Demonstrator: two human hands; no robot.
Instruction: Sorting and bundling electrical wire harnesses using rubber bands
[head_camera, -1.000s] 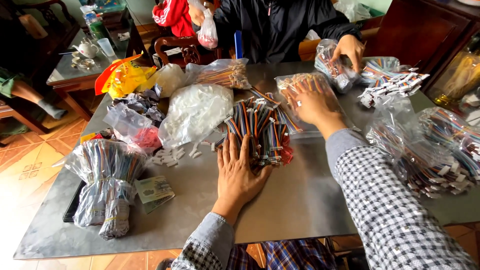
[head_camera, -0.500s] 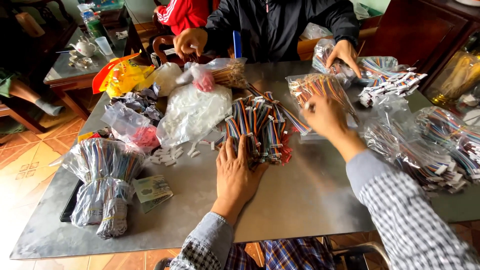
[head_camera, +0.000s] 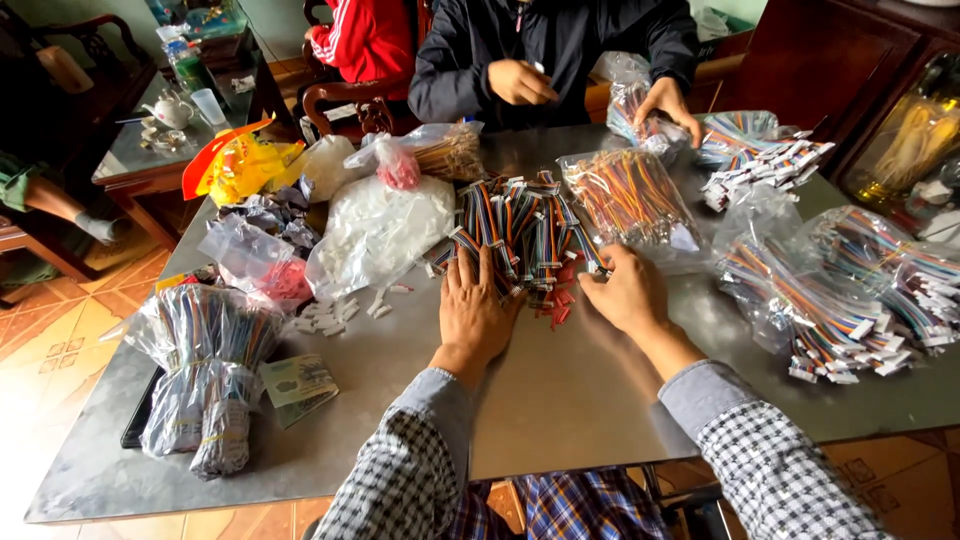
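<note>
Head view is showing the pile of coloured wire bundles (head_camera: 525, 235) lying mid-desk (head_camera: 560, 400). I am resting my left hand (head_camera: 475, 315) flat on it, fingers spread. My right hand (head_camera: 625, 292) is pinching strands; going slowly should avoid tangling.

Clear plastic bags of striped wire bundles (head_camera: 205, 370) lie at the desk's left edge, a bag of orange wires (head_camera: 632, 200) at centre-back, a crumpled yellow-and-red bag (head_camera: 235, 165) far-left.
</note>
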